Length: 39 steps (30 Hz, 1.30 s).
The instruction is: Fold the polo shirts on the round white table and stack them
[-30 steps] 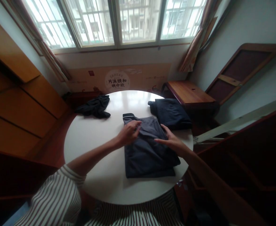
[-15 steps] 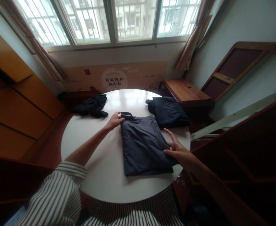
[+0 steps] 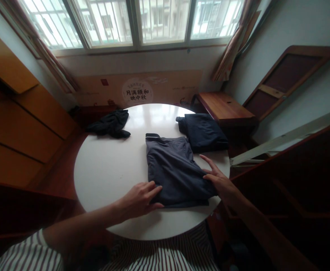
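"What are the hands doing?"

"The left hand [image 3: 138,199] and right hand [image 3: 218,180] are lying open, not gripping, against the near-left and right edges of a folded dark grey garment [image 3: 173,171]."

"Where's it sitting?"

"Mid-table on a round white table [image 3: 105,177], its far corner showing a pale-piped band, just beside a folded navy garment [image 3: 204,132]."

"Any writing?"

"A board [image 3: 165,88] behind the table's far edge is reading 月满颐和映中秋."

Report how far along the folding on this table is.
Done: the navy garment lies folded flat. In hand: the grey garment lies folded, with the left hand and right hand at its near edge. Left: the black garment lies crumpled.
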### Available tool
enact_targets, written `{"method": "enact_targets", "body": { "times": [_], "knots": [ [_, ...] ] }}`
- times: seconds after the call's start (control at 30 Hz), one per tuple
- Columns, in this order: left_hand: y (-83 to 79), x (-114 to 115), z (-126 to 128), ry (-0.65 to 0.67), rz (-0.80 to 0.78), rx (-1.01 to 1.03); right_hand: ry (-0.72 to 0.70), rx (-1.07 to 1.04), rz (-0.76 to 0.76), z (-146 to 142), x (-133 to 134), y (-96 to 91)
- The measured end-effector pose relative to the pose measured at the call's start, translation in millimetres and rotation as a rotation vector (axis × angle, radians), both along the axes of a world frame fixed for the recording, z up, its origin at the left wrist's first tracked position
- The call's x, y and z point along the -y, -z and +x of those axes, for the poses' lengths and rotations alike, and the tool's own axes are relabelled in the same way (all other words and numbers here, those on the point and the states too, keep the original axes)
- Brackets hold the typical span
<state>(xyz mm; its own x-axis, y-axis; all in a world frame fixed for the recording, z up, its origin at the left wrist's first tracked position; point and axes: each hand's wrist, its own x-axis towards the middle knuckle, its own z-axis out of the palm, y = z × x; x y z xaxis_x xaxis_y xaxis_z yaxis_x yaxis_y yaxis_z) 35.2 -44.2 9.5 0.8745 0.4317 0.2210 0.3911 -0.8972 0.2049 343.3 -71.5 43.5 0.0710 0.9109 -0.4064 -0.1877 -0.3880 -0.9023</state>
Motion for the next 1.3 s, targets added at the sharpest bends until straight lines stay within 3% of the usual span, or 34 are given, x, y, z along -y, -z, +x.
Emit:
{"method": "enact_targets", "body": {
  "times": [0.3, 0.47, 0.63, 0.83, 1.03, 1.17, 1.3],
  "knots": [
    [4.0, 12.3, -13.2, 0.064, 0.268, 0.090, 0.026, 0.024, 0.004, -2.8, 1.2, -4.3],
    [6.2, 20.7, -14.5, -0.056, 0.236, 0.136, 0.000, 0.026, 0.013, -1.6, 1.9, -0.4],
    [10.3, 23.6, -14.5, -0.051, 0.203, 0.171, 0.014, -0.001, -0.002, 2.1, 1.6, 7.6],
    [9.0, 28.3, -28.6, -0.222, 0.019, 0.374, 0.030, 0.017, -0.041, 4.4, 8.6, 15.6],
    [16.2, 38.7, -32.4, -0.375, 0.015, 0.342, -0.128, 0.109, -0.018, 0.9, 23.7, 18.5],
    [17.1, 38.2, -27.5, -0.319, 0.111, 0.282, -0.212, 0.259, 0.035, -0.6, 21.9, 17.5],
    [14.0, 33.8, -30.7, -0.253, 0.128, 0.302, -0.192, 0.319, 0.130, 1.7, 19.3, 18.4]
  ]
}}
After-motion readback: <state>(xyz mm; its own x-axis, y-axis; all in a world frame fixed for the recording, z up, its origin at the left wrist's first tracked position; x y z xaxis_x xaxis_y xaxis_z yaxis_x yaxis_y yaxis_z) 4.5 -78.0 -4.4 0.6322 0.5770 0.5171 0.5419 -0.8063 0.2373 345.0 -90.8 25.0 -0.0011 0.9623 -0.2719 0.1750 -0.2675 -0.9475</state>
